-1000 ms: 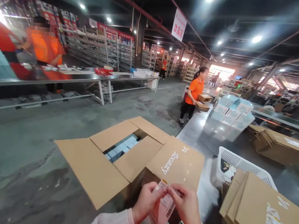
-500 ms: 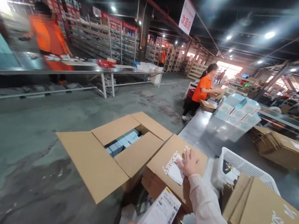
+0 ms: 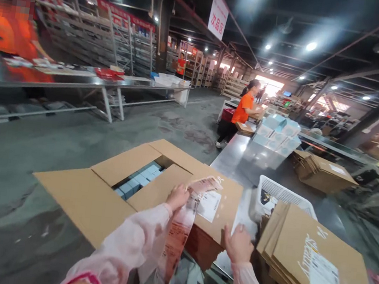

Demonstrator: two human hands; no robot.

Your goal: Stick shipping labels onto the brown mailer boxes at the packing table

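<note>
Around me is a warehouse, with a metal table (image 3: pixel 237 161) reaching beyond the carton stack (image 3: pixel 229 203). On the stack lies 1 white label (image 3: pixel 210 206). At its left edge my left hand (image 3: pixel 178 197) pinches a label strip (image 3: pixel 179 236); my right hand (image 3: pixel 239 242) curls by its near right corner, contact unclear. If sticky, the strip's curling end could catch on the stack and crease.

Single head-worn view looks from above the wearer's forearms (image 3: pixel 125 233), facing forward and down. Near, lower half: left hand (image 3: pixel 178 197), right hand (image 3: pixel 240 244), open carton (image 3: pixel 71 191). Metal table (image 3: pixel 232 151) recedes right of centre; shelving racks (image 3: pixel 85 28) far, upper left.
</note>
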